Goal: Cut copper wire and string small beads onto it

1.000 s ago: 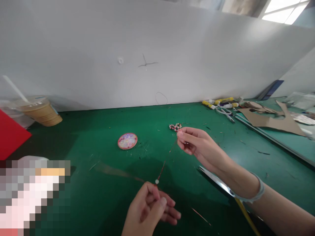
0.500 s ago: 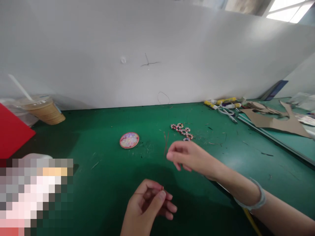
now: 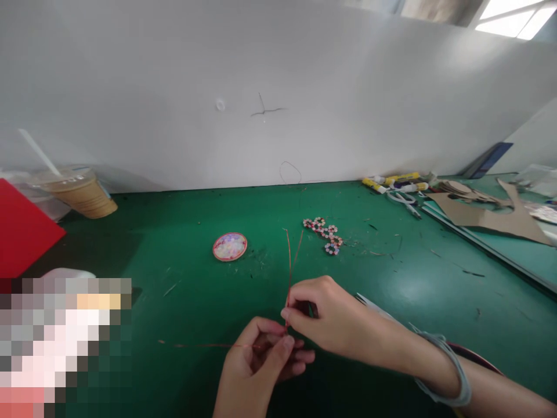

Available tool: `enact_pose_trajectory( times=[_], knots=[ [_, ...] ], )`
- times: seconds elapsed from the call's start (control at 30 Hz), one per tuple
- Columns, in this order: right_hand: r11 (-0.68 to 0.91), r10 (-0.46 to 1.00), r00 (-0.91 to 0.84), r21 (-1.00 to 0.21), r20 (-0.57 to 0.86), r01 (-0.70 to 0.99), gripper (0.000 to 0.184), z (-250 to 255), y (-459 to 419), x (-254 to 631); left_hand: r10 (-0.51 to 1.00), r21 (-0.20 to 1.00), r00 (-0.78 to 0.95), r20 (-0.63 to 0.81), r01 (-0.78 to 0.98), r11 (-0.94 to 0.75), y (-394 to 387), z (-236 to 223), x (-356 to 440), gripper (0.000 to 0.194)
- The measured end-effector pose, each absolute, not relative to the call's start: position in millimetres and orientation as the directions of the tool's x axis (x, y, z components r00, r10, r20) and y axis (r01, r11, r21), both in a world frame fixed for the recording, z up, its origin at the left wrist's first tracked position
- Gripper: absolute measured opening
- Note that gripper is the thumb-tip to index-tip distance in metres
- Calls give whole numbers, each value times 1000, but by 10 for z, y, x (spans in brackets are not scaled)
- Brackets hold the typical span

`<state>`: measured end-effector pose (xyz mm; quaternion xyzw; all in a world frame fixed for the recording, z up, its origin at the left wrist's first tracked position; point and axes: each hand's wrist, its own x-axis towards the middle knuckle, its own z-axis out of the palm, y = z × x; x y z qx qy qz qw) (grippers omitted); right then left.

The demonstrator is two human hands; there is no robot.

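My left hand (image 3: 261, 363) is low in the middle, fingers pinched on a thin red wire (image 3: 289, 261) whose one end trails left over the green mat (image 3: 183, 232). My right hand (image 3: 324, 316) has come down against it, thumb and forefinger pinching the same wire, with two strands standing up from the pinch. A finished strip of pink and white beadwork (image 3: 325, 231) lies on the mat beyond my hands. A small round dish of beads (image 3: 230, 247) sits to its left.
A lidded drink cup with a straw (image 3: 76, 191) stands at the back left beside a red sheet (image 3: 24, 232). Glue sticks and scissors (image 3: 398, 186) and cardboard cut-outs (image 3: 483, 212) lie at the back right. A long metal blade (image 3: 374, 305) lies under my right forearm.
My right hand came down from near the beadwork to meet my left hand. The wire, stretched between the hands before, now stands up from the right pinch.
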<state>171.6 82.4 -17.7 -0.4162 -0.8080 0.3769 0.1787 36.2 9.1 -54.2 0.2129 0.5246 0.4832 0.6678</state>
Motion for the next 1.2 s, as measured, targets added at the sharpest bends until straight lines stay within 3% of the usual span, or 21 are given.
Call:
enact_pose_trajectory(
  times=[0.13,0.37,0.6,0.73,0.93,1.2],
  knots=[
    [365,802,-596,-752,-46,549,27,-150,848,1750,865,788,-14,-501,-422,449,99,-536,364,34],
    [177,894,-446,-882,-41,436,28,-73,1036,1870,863,793,21,-504,-384,473,81,-537,359,34],
    [149,899,-436,-916,-31,372,25,-29,1022,1863,853,795,100,-512,-321,514,80,-525,369,34],
    [244,921,-384,-868,68,432,25,3,1049,1900,857,810,95,-507,-286,511,61,-467,383,30],
    [488,872,-372,-629,318,605,23,11,1061,1965,864,821,119,-489,-273,502,53,-513,378,31],
    [416,857,-489,-779,164,468,32,78,1084,2013,872,816,96,-479,-316,483,69,-517,391,33]
  ],
)
